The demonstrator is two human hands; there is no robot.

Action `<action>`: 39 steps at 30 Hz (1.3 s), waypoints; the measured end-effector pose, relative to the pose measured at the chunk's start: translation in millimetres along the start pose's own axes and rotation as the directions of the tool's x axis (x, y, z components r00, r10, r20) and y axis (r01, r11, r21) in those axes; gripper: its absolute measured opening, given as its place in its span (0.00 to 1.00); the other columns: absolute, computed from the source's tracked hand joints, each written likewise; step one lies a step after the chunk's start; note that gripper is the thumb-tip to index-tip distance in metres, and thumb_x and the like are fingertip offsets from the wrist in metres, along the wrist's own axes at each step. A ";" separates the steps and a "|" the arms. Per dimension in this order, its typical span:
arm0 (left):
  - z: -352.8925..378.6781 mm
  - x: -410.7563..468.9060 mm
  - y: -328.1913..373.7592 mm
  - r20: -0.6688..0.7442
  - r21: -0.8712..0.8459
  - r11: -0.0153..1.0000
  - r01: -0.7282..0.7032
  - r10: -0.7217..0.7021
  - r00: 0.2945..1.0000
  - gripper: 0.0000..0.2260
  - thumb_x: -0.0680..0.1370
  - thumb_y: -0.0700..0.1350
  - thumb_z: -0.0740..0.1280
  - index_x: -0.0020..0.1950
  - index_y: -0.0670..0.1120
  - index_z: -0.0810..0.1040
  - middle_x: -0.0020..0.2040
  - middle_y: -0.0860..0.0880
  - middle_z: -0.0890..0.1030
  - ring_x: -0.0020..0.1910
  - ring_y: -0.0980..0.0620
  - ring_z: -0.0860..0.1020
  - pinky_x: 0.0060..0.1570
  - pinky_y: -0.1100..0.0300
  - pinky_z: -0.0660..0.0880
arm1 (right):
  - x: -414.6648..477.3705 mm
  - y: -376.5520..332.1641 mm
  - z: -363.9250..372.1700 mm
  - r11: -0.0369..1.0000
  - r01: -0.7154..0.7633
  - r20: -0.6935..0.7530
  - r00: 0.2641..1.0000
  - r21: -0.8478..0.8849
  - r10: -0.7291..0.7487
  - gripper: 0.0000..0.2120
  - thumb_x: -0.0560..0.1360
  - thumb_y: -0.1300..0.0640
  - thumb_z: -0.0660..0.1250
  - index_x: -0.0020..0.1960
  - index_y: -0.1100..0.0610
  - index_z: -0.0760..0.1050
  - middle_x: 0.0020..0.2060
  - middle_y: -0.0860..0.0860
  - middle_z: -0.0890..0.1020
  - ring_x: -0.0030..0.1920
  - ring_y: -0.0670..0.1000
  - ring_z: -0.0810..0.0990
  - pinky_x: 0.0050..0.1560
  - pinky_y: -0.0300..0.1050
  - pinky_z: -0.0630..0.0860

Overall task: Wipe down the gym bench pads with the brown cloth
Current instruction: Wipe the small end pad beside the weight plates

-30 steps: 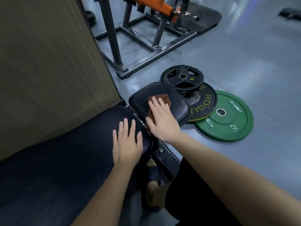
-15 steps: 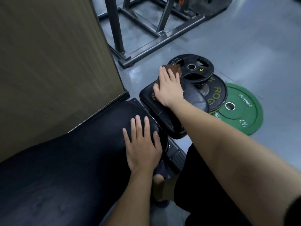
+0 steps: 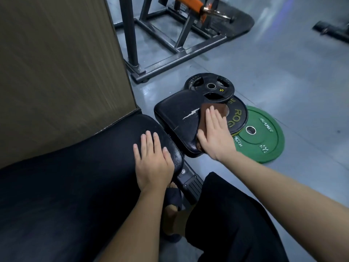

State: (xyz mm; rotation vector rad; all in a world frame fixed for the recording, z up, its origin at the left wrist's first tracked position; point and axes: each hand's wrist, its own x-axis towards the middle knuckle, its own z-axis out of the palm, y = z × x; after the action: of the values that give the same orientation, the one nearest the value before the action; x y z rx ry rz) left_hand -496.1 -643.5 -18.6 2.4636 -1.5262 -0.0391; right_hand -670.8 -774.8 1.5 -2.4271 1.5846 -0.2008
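Two hands flat on bench pads

Long pad (image 3: 75,176) fills lower left; left hand (image 3: 153,163) lies on its end, fingers spread, grasping nothing. Small pad (image 3: 175,114) just beyond, cracked on top. Three plates overlap on floor beside it: green plate (image 3: 264,135), black plate (image 3: 238,114), small plate (image 3: 209,86). Right hand (image 3: 215,135) presses cloth (image 3: 213,110) on small pad's right edge, fingers straight, not clenched.

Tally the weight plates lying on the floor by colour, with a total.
Black weight plates: 2, a small plate stacked on a larger plate
Green weight plates: 1
Total: 3
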 end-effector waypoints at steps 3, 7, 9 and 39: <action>0.6 2.1 2.1 0.011 0.031 1.000 -0.001 0.000 1.000 0.28 0.83 0.52 0.47 0.82 0.42 0.57 0.83 0.43 0.57 0.83 0.46 0.53 0.80 0.42 0.47 | 53.2 1.3 -3.4 0.984 -0.177 -0.051 0.983 0.024 0.178 0.37 0.81 0.43 0.51 0.82 0.63 0.50 0.83 0.61 0.50 0.82 0.60 0.50 0.81 0.58 0.45; 0.9 2.4 3.4 0.021 0.051 0.999 -0.005 0.003 1.000 0.29 0.83 0.52 0.47 0.82 0.43 0.55 0.83 0.43 0.55 0.83 0.47 0.51 0.80 0.43 0.46 | 118.5 -11.7 -8.5 0.938 -0.330 -0.046 0.941 0.104 0.336 0.31 0.79 0.45 0.53 0.75 0.63 0.63 0.73 0.62 0.71 0.72 0.63 0.68 0.73 0.61 0.64; -0.4 3.5 4.5 0.022 0.049 0.999 0.002 -0.003 1.000 0.29 0.83 0.52 0.47 0.82 0.43 0.56 0.83 0.43 0.56 0.83 0.47 0.51 0.80 0.42 0.47 | 129.6 -25.6 -6.1 0.953 -0.292 -0.070 0.952 0.075 0.297 0.29 0.79 0.47 0.53 0.75 0.64 0.64 0.71 0.61 0.73 0.72 0.63 0.69 0.73 0.61 0.64; 0.0 12.0 7.3 0.091 0.152 0.986 0.065 -0.079 0.993 0.33 0.82 0.57 0.45 0.83 0.42 0.47 0.83 0.38 0.48 0.83 0.41 0.45 0.79 0.39 0.48 | 167.6 -106.7 16.3 0.916 0.397 0.147 0.911 -0.052 -0.386 0.27 0.75 0.38 0.52 0.62 0.51 0.79 0.61 0.55 0.82 0.64 0.58 0.76 0.67 0.53 0.71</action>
State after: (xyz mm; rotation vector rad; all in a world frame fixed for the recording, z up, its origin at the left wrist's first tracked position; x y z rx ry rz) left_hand -497.1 -657.2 -15.8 2.6698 -1.5291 -0.0598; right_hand -505.1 -885.0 12.3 -2.7370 1.0539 -0.0396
